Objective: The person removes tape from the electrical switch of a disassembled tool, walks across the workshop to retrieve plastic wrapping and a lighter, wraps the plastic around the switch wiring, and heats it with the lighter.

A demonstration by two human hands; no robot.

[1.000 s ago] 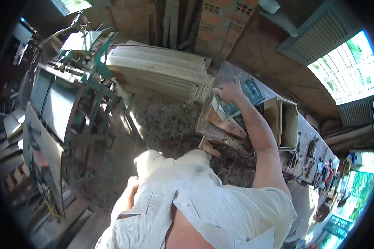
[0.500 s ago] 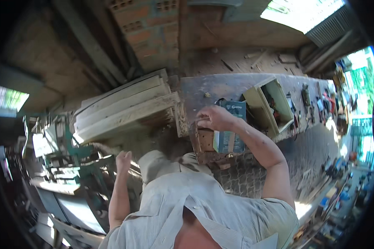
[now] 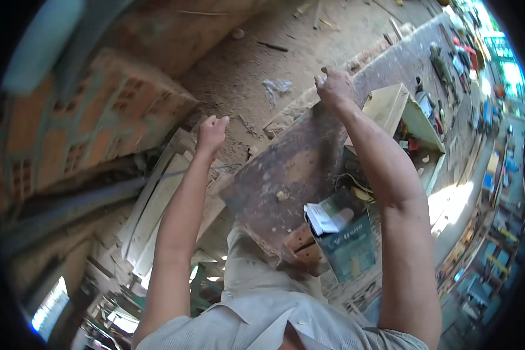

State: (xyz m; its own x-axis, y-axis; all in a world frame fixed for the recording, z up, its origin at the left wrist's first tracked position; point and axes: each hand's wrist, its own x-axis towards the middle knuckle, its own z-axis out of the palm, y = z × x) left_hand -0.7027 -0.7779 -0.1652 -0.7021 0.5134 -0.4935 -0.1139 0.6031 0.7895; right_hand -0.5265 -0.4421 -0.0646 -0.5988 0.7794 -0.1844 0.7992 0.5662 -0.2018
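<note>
Head view: your left hand (image 3: 213, 134) is raised beyond the left edge of the worktop, with the fingers curled into a loose fist; the inside of the palm is hidden. Your right hand (image 3: 335, 87) is extended over the far edge of the dark, stained worktop (image 3: 294, 160), with the fingers partly bent. You cannot tell from this angle whether it grips anything or touches the surface.

Beside your right forearm is the open, cream-coloured rectangular box (image 3: 388, 102), partly hidden by that arm; a small red item (image 3: 413, 143) shows inside it. Closer to your body, at the near edge of the worktop, sits the dark teal printed carton (image 3: 353, 251), tilted in the frame, with its pale flap (image 3: 326, 219) folded open. Just left of it is an orange-brown block with drilled holes (image 3: 300, 240). A small yellowish crumpled piece (image 3: 282, 195) rests on the bare surface to the carton's upper left.

Assorted hand tools (image 3: 443, 70) lie along the right-hand stretch of the worktop. Past its far edge, a crumpled clear plastic bag (image 3: 277, 87) lies on dusty ground. Hollow orange bricks (image 3: 70, 125) stand at upper left, above a stack of pale boards (image 3: 151, 207).
</note>
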